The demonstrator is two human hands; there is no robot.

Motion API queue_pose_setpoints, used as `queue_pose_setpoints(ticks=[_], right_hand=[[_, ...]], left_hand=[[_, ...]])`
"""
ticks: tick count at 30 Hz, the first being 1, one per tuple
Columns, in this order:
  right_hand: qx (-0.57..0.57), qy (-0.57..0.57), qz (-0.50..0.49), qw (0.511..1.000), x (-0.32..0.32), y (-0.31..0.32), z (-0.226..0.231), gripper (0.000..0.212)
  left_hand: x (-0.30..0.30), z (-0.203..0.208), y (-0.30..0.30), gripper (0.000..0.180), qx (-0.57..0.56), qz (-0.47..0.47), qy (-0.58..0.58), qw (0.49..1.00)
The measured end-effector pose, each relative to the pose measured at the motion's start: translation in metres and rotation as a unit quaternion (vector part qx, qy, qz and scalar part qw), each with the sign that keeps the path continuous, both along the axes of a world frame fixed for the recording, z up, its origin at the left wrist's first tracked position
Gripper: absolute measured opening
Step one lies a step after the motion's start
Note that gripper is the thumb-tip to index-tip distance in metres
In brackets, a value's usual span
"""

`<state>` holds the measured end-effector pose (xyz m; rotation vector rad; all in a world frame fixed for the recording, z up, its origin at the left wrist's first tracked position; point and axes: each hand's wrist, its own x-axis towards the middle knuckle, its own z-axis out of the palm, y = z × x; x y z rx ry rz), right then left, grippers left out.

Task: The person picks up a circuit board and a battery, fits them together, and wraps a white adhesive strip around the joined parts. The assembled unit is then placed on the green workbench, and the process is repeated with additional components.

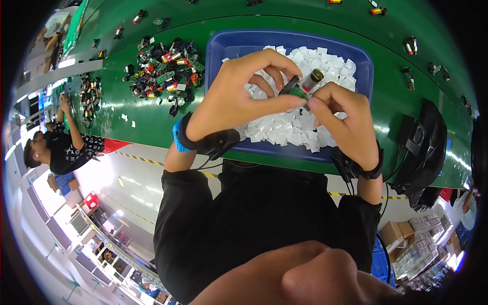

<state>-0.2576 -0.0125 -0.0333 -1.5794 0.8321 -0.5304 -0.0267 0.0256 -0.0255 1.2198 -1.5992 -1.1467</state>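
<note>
A small green circuit board point(299, 91) with a dark part at one side and a battery-like cylinder point(312, 80) standing from it is held up over a blue tray point(367, 101). My left hand point(246, 91) grips the board from the left, fingers curled round the dark part and thumb along the near edge. From the right, my right hand point(345, 112) pinches at the board's near right edge; whatever lies between those fingertips is too small to make out. Many white square pieces point(290, 133) fill the tray below both hands.
Left of the tray lies a heap of similar board assemblies point(165, 71) on the green table point(152, 114). More are scattered along the far side. A black bag point(424, 147) and cables sit at the right edge. Another person point(66, 132) works at the far left.
</note>
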Motion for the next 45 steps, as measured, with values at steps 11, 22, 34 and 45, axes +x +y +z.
queue_pose_setpoints(ticks=[11,22,34,45], right_hand=[[-0.136,0.032,-0.022,0.99,0.001,-0.003,0.0,0.014],[-0.039,-0.027,0.0,0.999,-0.001,-0.007,-0.011,0.03],[-0.33,0.016,0.048,0.943,-0.005,-0.015,0.0,0.031],[-0.392,-0.071,0.009,0.917,0.004,-0.005,-0.003,0.03]], left_hand=[[-0.007,-0.006,0.006,0.035,0.13,-0.018,0.083,0.988],[-0.016,-0.007,0.009,0.016,0.064,0.013,-0.027,0.998],[-0.002,0.003,0.005,0.036,0.17,-0.037,-0.03,0.984],[-0.006,0.002,0.013,0.047,0.045,0.003,-0.005,0.999]])
